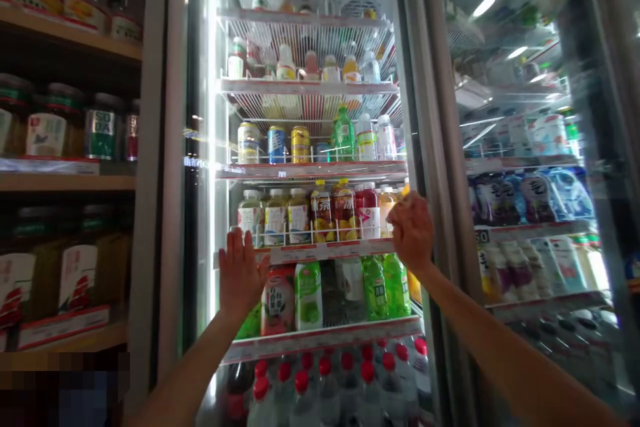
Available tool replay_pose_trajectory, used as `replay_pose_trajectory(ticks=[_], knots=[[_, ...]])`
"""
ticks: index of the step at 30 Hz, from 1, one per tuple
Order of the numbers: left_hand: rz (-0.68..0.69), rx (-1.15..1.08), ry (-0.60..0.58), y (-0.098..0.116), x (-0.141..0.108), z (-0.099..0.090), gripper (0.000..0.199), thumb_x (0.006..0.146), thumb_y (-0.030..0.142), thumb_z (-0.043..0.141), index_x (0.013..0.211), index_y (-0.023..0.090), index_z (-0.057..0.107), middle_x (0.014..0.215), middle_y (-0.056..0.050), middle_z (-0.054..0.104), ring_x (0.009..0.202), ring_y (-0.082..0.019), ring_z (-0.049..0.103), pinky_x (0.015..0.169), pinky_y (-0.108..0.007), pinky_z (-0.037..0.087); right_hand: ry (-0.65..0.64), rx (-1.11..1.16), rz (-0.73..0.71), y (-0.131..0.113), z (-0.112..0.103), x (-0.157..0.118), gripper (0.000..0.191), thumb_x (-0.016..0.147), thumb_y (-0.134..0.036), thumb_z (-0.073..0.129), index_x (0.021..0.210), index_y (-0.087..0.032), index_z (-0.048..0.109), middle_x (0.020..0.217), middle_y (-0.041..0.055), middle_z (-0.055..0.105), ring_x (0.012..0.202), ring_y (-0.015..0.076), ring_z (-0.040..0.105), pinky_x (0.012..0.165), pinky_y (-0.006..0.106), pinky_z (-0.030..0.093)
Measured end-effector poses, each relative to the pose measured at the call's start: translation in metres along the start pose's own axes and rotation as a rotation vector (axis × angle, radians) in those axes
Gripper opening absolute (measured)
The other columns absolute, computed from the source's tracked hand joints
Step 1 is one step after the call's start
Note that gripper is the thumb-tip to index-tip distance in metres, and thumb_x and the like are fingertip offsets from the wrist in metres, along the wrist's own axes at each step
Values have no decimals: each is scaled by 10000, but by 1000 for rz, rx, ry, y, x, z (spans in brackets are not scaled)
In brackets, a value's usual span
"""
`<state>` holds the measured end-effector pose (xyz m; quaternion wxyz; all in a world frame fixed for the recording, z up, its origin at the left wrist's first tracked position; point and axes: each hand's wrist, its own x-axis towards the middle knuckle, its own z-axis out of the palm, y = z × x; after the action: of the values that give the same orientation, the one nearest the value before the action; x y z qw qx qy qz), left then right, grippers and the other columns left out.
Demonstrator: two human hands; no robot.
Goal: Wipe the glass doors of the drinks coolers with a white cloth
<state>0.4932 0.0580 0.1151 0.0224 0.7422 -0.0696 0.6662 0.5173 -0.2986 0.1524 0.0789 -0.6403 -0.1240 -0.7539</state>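
My left hand (243, 273) is raised with its fingers spread, in front of the left part of a lit drinks cooler, holding nothing. Whether its palm touches glass is unclear. My right hand (413, 230) is closed near the cooler's right frame (430, 147), level with the bottle shelf; what its fingers hold, if anything, cannot be made out. Between the hands, tea bottles (323, 210) and a dark red bottle (367, 207) stand on the shelf edge (320, 251). Below are a red carton (278, 300), a green carton (309, 297) and green bottles (397, 287).
Higher shelves carry cans (277, 145) and a green bottle (343, 135). Red-capped bottles (327, 390) fill the bottom. Jars (47, 127) stand on wooden shelves at the left. Another cooler, behind a reflecting glass door (515, 107), is at the right.
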Motion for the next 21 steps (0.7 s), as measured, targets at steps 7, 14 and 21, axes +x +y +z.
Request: replay_pose_trajectory(ticks=[7,14,21], knots=[[-24,-1,-69,0,0,-5,675,896,476,240,1407,48,130,1465,-232,177,1383,-294,67,1071,-531,180,-187,163,-163,-79,8,-22,452,811,-170,463,1262,-186,486,1522,43,72,1385,284,43,1087,477,236],[61,8,-99,-6,-24,-10,661,896,465,260,1416,83,115,1475,-204,176,1386,-278,47,1081,-524,167,-148,36,-84,-36,-4,-34,432,839,-183,440,1264,-247,479,1507,56,159,1373,268,155,1062,528,218],[17,8,-79,-7,-28,-3,675,887,489,272,1416,96,129,1472,-189,193,1380,-294,90,1066,-542,203,-178,141,-109,-85,7,-29,479,825,-159,437,1298,-226,450,1502,74,173,1382,279,94,1054,513,258]])
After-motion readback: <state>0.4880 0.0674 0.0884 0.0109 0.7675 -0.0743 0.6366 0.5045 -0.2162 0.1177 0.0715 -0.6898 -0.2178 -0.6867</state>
